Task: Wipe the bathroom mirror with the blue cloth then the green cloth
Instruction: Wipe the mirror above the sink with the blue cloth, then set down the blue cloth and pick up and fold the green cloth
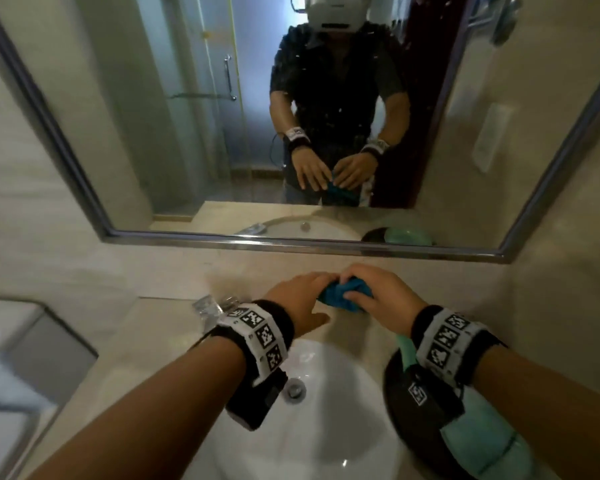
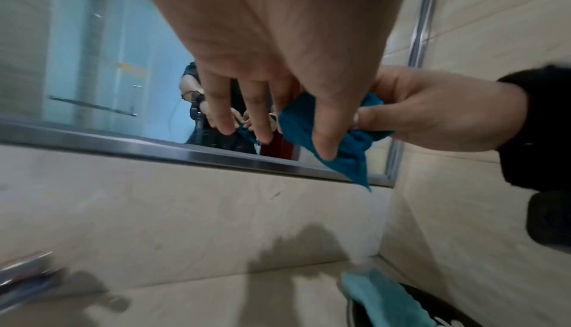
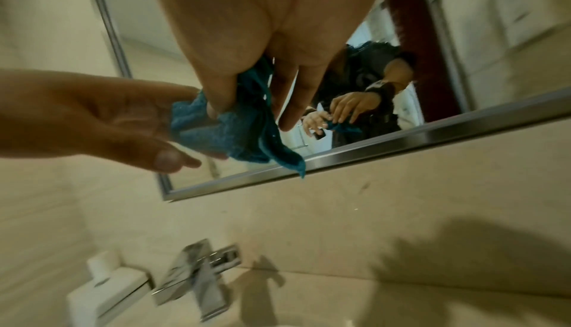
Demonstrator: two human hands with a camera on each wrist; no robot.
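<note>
Both hands up over the back of the sink, just below the mirror's lower frame. Blue cloth (image 1: pixel 346 294) bunched between them, held in the air — not touching the mirror (image 1: pixel 194 109), not on the table (image 1: pixel 174 327).

Right hand (image 1: pixel 378 296) clenched round the blue cloth: thumb and fingers curled on the wad, seen from head view and from left wrist view, where a corner of the cloth hangs down in a point across the mirror frame.

Left hand (image 1: pixel 298 303) alongside, fingers mostly straight and spread; fingertips at the cloth's left edge. In right wrist view the cloth lies against those fingers, thumb apart underneath. Firm pinch or mere touch — cannot tell, too blurred.

Green cloth (image 1: pixel 489 445) draped over a dark round bowl (image 1: pixel 399 407) on the table, right of the sink (image 1: pixel 326 427), partly hidden under the right wrist. Lower-right in head view, well apart from the mirror glass.

Mirror in metal frame on the wall, spotted w/ small white specks around the centre; reflects the person w/ both hands at the cloth, plus a glass shower door behind.

Chrome tap (image 3: pixel 197 276) behind the sink at left, near the left wristband. White box-shaped thing (image 3: pixel 102 293) left of the tap — details too blurred. Drain (image 1: pixel 294 389) visible in the sink basin.
</note>
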